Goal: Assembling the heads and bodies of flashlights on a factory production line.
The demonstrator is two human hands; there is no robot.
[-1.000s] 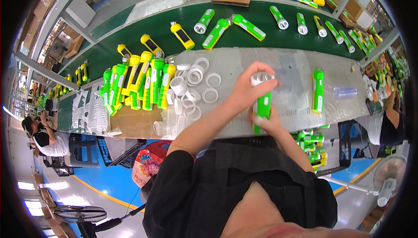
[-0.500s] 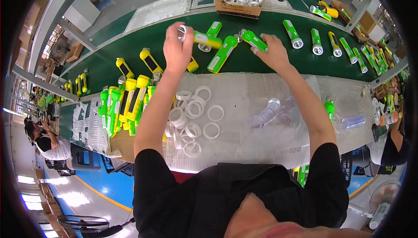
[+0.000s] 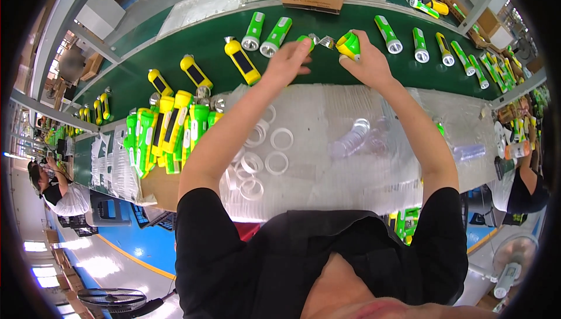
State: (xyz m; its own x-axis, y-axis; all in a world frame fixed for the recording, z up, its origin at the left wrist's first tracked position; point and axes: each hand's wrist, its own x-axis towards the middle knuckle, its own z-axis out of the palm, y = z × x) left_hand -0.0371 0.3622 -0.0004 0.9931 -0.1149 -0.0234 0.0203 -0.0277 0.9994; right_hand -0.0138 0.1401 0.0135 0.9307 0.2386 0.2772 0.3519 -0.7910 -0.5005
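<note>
Over the green belt my left hand is closed around a green flashlight; its body is mostly hidden by the hand and only a green end shows. Beside that end sits a shiny reflector. My right hand grips a green and yellow flashlight, its yellow-rimmed end turned toward the left hand. Another silvery reflector lies just off that end. Left of my hands are two green flashlights, one beside the other, and a yellow flashlight with a dark panel.
White rings lie on the plastic-covered table, beside a pile of flashlights. Clear lenses are stacked near the middle. A cardboard box of rings stands beyond the belt. More flashlights lie to the right.
My left hand has let go of a green and yellow flashlight and moved right to another. The right-hand flashlight has turned, its yellow rim now showing. Flashlights on the belt have shifted slightly left.
</note>
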